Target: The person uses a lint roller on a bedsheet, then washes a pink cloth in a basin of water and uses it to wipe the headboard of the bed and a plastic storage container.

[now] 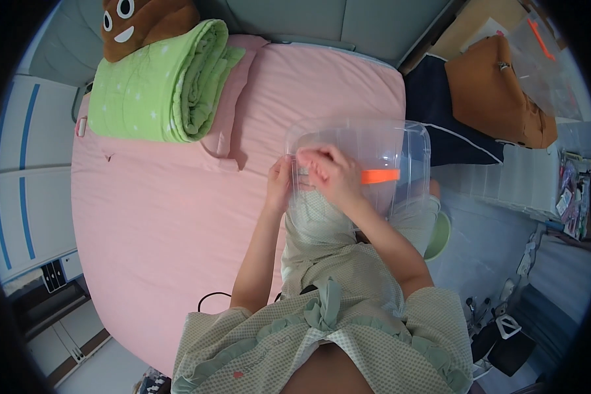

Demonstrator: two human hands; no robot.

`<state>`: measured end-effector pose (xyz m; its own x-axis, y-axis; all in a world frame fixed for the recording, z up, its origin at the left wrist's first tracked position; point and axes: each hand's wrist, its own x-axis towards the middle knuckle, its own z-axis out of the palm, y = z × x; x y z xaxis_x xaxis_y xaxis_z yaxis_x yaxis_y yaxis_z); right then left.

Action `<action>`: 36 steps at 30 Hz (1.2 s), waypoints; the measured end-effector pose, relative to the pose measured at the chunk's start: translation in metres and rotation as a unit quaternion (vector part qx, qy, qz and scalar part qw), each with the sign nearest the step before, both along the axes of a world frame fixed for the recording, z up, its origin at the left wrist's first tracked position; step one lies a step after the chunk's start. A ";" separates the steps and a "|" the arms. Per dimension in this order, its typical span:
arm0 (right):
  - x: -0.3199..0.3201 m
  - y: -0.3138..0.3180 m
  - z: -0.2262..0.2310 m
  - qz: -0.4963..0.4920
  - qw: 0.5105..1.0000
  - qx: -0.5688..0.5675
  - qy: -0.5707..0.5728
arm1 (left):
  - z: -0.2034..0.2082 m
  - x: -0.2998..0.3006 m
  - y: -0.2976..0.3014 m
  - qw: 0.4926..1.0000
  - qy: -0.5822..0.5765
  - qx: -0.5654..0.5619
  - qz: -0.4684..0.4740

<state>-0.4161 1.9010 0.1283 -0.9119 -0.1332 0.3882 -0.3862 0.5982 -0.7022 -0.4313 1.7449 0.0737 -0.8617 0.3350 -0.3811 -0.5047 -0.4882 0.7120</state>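
Observation:
A transparent plastic box [410,141] rests across my lap, partly over the pink bed. An orange latch or handle strip [381,176] shows on it, right of my hands. My left hand [280,178] is at the box's left edge, fingers bent and closed on that side. Just right of it, my right hand [330,174] is over the left end of the box with curled fingers. Whatever the right fingers hold, if anything, is hidden. My legs in pale patterned trousers [315,217] show through the plastic.
A folded green quilt [144,92] and a brown plush [154,29] lie on the pink sheet [171,217] at the far left. At right are a dark blue cushion [433,98], a brown bag [492,92] and a green bin [440,236] on the floor.

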 end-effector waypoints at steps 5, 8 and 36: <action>0.015 -0.010 -0.019 0.014 0.995 0.063 0.072 | -0.032 0.008 -0.007 0.985 0.107 -0.093 0.096; 0.007 0.003 -0.014 -0.007 0.997 0.061 -0.048 | -0.014 0.005 0.002 0.991 0.048 -0.076 0.102; -0.010 -0.025 0.011 -0.095 0.992 -0.027 0.075 | -0.011 0.014 -0.004 0.990 0.114 -0.074 0.044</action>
